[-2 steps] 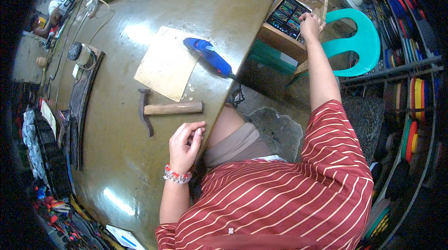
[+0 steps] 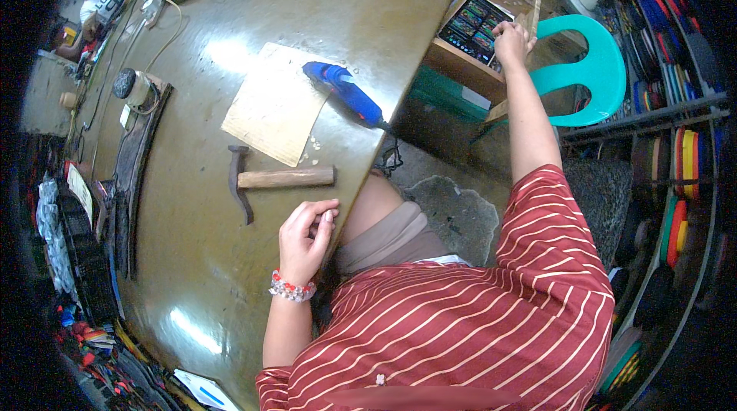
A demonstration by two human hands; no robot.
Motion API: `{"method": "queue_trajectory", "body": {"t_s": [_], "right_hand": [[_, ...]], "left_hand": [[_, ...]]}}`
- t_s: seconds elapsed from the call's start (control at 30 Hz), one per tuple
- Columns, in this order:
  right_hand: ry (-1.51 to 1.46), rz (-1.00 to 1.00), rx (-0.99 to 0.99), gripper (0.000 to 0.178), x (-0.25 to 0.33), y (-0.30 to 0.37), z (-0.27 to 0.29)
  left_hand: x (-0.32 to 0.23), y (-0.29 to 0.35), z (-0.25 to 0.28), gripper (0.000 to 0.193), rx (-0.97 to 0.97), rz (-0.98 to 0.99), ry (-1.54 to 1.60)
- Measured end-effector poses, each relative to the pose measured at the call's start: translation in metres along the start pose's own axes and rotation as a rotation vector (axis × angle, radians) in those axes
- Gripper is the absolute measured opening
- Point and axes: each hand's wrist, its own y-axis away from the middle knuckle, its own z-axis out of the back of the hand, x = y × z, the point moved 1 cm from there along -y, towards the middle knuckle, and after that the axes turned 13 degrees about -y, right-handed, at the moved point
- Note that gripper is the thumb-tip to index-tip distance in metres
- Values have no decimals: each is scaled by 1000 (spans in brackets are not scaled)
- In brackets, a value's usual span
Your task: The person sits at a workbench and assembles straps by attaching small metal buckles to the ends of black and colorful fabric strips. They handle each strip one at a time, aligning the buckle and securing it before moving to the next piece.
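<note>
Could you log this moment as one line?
Left hand: loosely curled, near hammer | Right hand: at wooden box | Table: paper sheet, blue tool overlapping it

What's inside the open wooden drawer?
The wooden drawer holds a dark item with colourful pictures, something pale beside it. The right hand hides part of its right edge; anything underneath is covered.

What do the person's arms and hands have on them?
The left hand wears no glove; at its wrist is a chunky beaded bracelet in red and clear-looking whitish beads. The right hand is gloveless too, and no bracelet shows there. The left sleeve and right sleeve are short and dark red with thin pale stripes, leaving both forearms uncovered.
</note>
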Motion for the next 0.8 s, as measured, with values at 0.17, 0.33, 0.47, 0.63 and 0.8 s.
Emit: {"method": "queue_trajectory", "body": {"t_s": [0.17,0.33,0.47,0.63,0.8], "right_hand": [[2,44,0,22,0,1,0],[5,32,-5,37,1,3,1],[36,37,23,46,-1,3,0],[12,77,-53,36,-6,1,-6],[59,77,-57,37,-12,-2,-11]], "left_hand": [[0,0,1,14,7,6,-5],[-2,-1,2,14,12,-20,-33],[-3,-1,3,14,20,-9,-25],[-3,-1,3,14,14,-16,-35],[-2,-1,2,14,15,-5,-12]]}}
